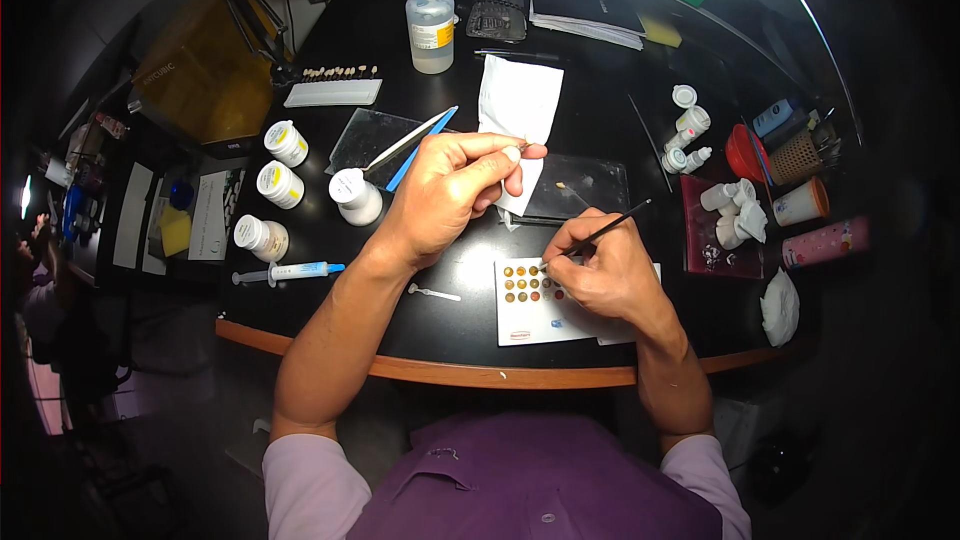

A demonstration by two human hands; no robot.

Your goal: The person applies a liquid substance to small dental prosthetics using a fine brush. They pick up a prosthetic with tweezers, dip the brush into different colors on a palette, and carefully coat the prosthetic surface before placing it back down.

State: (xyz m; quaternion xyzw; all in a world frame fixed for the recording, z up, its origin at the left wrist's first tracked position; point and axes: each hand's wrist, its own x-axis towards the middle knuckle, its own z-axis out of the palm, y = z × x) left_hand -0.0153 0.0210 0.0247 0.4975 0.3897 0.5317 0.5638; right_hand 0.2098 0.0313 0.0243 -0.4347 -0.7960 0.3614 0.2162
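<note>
Nearest the front edge of the black bench (470, 335), the right hand (605, 275) pinches a thin dark brush (600, 233) in a closed pen grip, its tip down on a white palette card (535, 305) with rows of small wells holding yellow, orange and brown colour; the card lies just in from the front edge, right of centre. The step in hand looks like loading the brush with colour, and the next move would call for a steady carry of the tip up to whatever the other hand presents, without smearing the neighbouring wells. The left hand (455, 185), raised over the middle of the bench, has its fingers closed around a slim metal handle (500, 136) whose end points right; something tiny may sit at its tip, but I cannot tell. Under that hand lie a dark glass slab (585, 185) and a white tissue (518, 100). Toward the left edge sit a syringe (290, 272) with a blue tip and four small white jars (283, 185), lids on, contents hidden. Toward the right edge, a dark red tray (700, 240) holds small white bottles. Near the back edge stand a clear bottle (431, 28) of liquid and a row of sample teeth (338, 72).
</note>
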